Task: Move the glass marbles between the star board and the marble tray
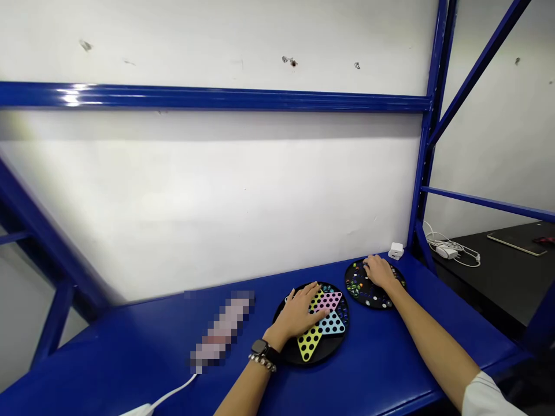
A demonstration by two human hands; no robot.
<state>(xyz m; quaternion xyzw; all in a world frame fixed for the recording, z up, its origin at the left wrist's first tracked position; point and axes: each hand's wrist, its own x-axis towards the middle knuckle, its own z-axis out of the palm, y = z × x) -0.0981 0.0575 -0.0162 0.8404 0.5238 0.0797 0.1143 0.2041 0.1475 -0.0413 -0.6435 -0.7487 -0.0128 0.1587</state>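
1. Blue steel shelf [143, 358] against a white wall [208, 196], with a blue rail [208, 98] above. All places below are taken from the star board [321, 323], a round black board with a pastel star.
2. Left hand [297, 315]: on the star board's near-left part, fingers spread wide and flat, nothing held. Smartwatch [260, 347] and beaded bracelet [262, 363] on the wrist.
3. Right hand [379, 273]: just beyond the star board, fingers curled narrow on a black marble disc [375, 286] with scattered marbles [358, 286]. Cannot tell whether it holds a marble.
4. The two rims sit just apart, with little room between them. The disc lies near the shelf's back edge.
5. Left of the star board: a pixelated object [223, 329], too blurred to name, with a white cable [173, 390] running off the shelf's near edge. Wide blue room between it and the board.
6. Beyond the disc: white charger [396, 251], by the wall.
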